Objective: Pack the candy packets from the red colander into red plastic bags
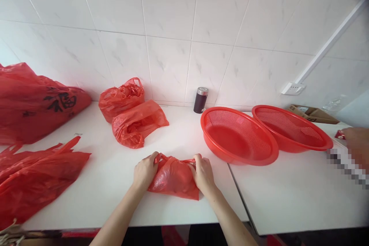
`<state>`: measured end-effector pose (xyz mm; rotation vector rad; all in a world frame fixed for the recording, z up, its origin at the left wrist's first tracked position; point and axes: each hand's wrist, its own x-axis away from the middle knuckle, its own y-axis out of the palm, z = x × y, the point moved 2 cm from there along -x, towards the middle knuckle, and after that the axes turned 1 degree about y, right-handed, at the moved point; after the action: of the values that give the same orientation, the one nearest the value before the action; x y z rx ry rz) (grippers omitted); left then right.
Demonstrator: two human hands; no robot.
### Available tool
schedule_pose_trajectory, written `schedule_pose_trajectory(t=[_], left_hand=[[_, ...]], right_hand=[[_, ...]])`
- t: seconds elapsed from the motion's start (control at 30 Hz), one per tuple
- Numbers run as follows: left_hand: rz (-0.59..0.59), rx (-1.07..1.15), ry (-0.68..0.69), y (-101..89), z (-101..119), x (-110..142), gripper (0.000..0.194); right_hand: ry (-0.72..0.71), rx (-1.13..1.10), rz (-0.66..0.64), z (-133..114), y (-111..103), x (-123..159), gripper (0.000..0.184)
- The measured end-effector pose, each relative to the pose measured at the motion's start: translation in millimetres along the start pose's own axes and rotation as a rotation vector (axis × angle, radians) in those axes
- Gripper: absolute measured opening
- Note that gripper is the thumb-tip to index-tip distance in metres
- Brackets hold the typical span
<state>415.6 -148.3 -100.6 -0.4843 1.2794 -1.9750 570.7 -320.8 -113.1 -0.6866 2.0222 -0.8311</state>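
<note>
A red plastic bag [174, 178] with something rounded inside lies on the white table in front of me. My left hand [146, 170] is closed on the bag's upper left corner, by one handle loop. On the opposite side, my right hand [202, 173] pinches the upper right corner. The bag's top edge is stretched between both hands. What it contains is blurred by the red plastic and cannot be made out. Just beyond it sit two more red plastic bags, a nearer one [138, 123] and a farther one [122, 98].
Two red plastic colanders [239, 136] [291, 127] stand at right. A dark thermos [200, 100] is by the tiled wall. Large red bags [37, 103] [37, 180] cover the left side. A cardboard box [313, 114] and another person's arm [357, 146] are at far right. A seam divides the tables.
</note>
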Motion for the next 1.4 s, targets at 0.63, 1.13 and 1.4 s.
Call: schedule_pose_trajectory(t=[0.63, 1.13, 1.4], left_hand=[[0.119, -0.002, -0.136, -1.1, -19.1, 0.3, 0.033], [0.322, 0.319, 0.041, -54.1, 3.2, 16.6, 0.035], [-0.182, 0.19, 0.42, -38.3, 60.1, 24.8, 0.014]], right_hand=[[0.104, 0.12, 0.004, 1.5, 9.0, 21.5, 0.017], [0.275, -0.342, 0.017, 12.1, -2.6, 21.3, 0.016], [0.407, -0.507, -0.04, 17.5, -4.2, 26.3, 0.039]])
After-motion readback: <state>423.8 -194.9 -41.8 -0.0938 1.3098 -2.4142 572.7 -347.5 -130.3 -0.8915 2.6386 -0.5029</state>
